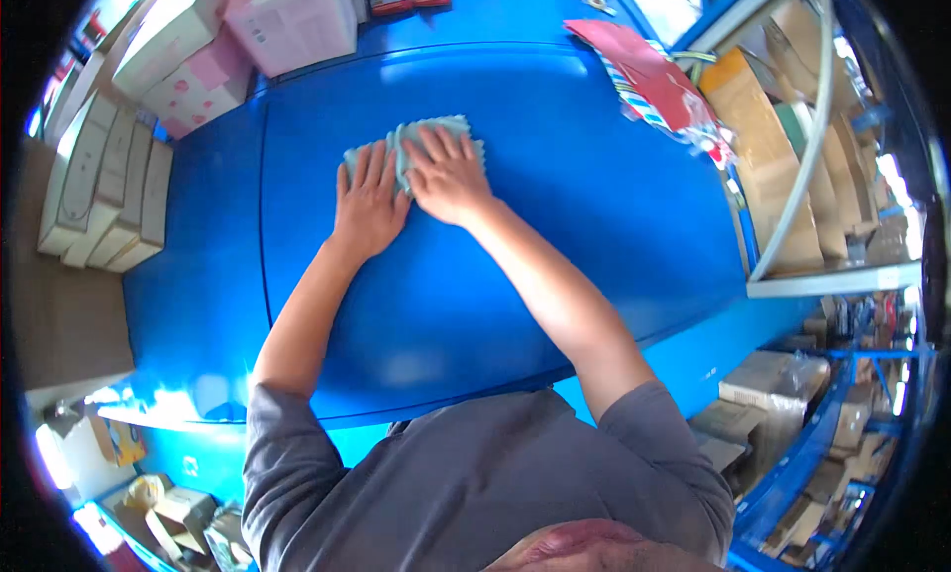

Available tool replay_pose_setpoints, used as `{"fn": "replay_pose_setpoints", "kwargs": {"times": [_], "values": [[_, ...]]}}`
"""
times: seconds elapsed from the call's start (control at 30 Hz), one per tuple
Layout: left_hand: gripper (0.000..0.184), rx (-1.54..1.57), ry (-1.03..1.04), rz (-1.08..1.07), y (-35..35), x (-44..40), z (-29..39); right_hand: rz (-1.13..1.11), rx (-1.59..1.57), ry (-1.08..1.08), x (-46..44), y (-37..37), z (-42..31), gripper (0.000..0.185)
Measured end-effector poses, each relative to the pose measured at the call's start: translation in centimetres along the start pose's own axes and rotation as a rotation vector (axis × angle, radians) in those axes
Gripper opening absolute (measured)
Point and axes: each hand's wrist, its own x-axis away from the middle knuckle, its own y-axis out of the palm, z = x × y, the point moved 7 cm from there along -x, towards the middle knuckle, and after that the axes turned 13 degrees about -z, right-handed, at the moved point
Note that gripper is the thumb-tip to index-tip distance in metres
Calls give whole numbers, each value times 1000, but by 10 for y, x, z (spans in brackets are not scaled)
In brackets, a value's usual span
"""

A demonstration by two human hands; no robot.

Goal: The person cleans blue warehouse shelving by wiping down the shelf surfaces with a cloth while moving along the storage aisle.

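Matt, soft-looking cloth (396,140) on smooth, glossy blue tabletop (594,215) — and dull, papery brown cardboard (748,166)

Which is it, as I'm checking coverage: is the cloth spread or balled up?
Spread, slightly rumpled: the cloth lies beneath the left hand and right hand, zigzag edges showing.

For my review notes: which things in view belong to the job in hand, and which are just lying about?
In the job:
pale blue-green cloth, under both hands
left hand and right hand, spread on it
blue tabletop, beneath the cloth

Lying about:
pink boxes
row of white boxes
red packaging
brown cardboard
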Motion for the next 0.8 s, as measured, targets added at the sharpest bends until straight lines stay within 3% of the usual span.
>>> {"fn": "replay_pose_setpoints", "kwargs": {"times": [0.13,0.4,0.8], "values": [[62,24,0,130,14,-49,-11,-71,-6,71,-45,15,38,54],[61,-9,-63,175,21,-114,-25,-171,-19,258,-93,35,86,57],[62,17,-34,150,22,-75,-1,-131,7,211,-38,13,81,57]]}}
